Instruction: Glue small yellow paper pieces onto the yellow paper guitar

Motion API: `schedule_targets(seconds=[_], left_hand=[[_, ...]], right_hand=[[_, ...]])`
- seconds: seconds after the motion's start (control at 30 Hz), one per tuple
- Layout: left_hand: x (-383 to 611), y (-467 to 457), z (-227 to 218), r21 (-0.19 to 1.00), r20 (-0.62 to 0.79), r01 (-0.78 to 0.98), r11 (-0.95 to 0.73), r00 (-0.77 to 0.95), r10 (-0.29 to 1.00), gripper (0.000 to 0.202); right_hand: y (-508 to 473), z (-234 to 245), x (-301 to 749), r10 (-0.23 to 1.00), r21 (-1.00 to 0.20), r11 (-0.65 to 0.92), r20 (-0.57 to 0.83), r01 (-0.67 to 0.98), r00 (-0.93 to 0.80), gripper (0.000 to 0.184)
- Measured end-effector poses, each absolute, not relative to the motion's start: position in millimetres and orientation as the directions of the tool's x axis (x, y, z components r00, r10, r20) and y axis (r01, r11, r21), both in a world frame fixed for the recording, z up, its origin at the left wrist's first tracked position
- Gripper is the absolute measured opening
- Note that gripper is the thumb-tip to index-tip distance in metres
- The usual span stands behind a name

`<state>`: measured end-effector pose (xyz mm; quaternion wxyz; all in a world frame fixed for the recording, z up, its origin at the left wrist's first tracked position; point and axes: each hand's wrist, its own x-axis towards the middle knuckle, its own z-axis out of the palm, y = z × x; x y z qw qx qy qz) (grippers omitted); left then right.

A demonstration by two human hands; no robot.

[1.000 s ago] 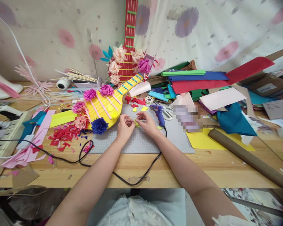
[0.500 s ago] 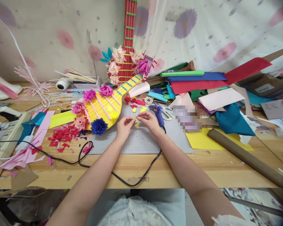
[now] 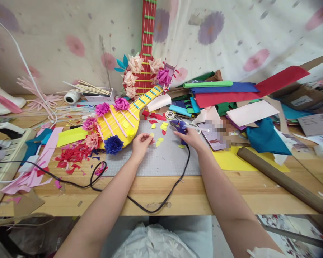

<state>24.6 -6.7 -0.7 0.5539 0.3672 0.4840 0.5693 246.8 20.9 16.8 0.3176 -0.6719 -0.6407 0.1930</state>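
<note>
My left hand [image 3: 141, 145] pinches a small yellow paper petal [image 3: 151, 135] between thumb and fingertips, above the grey cutting mat [image 3: 161, 163]. On the mat's right side, my right hand [image 3: 191, 138] has its fingers around the blue hot glue gun [image 3: 179, 126], which lies with its nozzle to the left; part of the handle is hidden. Several loose yellow petals [image 3: 159, 142] are scattered between the hands. Left of my left hand lies a yellow paper-covered lute [image 3: 115, 125] with pink strips, coloured paper flowers and a dark blue flower [image 3: 113, 144].
A red lute [image 3: 146, 73] stands against the curtain behind. The glue gun's black cord [image 3: 161, 206] loops across the front. Scissors, a phone [image 3: 214, 138] and coloured paper sheets [image 3: 231, 94] lie right, beside a brown roll [image 3: 280, 179]. Red scraps [image 3: 72, 156] and a power strip [image 3: 10, 161] are left.
My right hand has moved right, away from my left hand, and closed on the glue gun. My left hand stays nearly in place with the yellow petal.
</note>
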Motion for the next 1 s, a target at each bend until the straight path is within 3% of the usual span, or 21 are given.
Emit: schedule_targets(seconds=[0.1, 0.17, 0.27, 0.33, 0.5, 0.7, 1.0], left_hand=[[24.2, -6.8, -0.1, 0.957, -0.145, -0.27, 0.107, -0.125, 0.981, 0.033], [23.9, -6.8, 0.5, 0.951, -0.173, -0.28, 0.131, -0.13, 0.976, 0.031], [23.5, -6.1, 1.4, 0.947, -0.192, -0.285, 0.148, -0.134, 0.972, 0.028], [23.3, -5.4, 1.8, 0.945, -0.197, -0.293, 0.149, -0.142, 0.97, 0.026], [24.0, -5.1, 2.0, 0.936, -0.204, -0.325, 0.138, -0.178, 0.963, 0.024], [26.1, -5.7, 1.5, 0.94, -0.192, -0.321, 0.115, -0.217, 0.957, 0.017], [25.9, -5.6, 0.6, 0.942, -0.182, -0.318, 0.107, -0.217, 0.959, 0.016]], right_hand=[[25.7, 11.3, 231.8, 0.961, -0.666, -0.104, 0.124, 0.739, 0.247, 0.037], [22.9, 14.8, 229.6, 0.947, -0.772, -0.112, 0.107, 0.626, 0.302, 0.039], [11.3, 26.4, 231.1, 0.984, -0.934, 0.02, 0.082, 0.357, 0.16, 0.045], [2.6, 34.2, 230.2, 0.999, -0.96, 0.047, 0.048, 0.277, -0.004, 0.044], [-8.3, 42.9, 218.2, 0.992, -0.911, 0.0, -0.053, 0.412, -0.116, 0.041], [-7.4, 41.4, 210.8, 0.991, -0.829, 0.032, -0.045, 0.558, -0.123, 0.042], [-7.0, 38.1, 212.2, 0.99, -0.784, 0.09, 0.001, 0.615, -0.143, 0.04]])
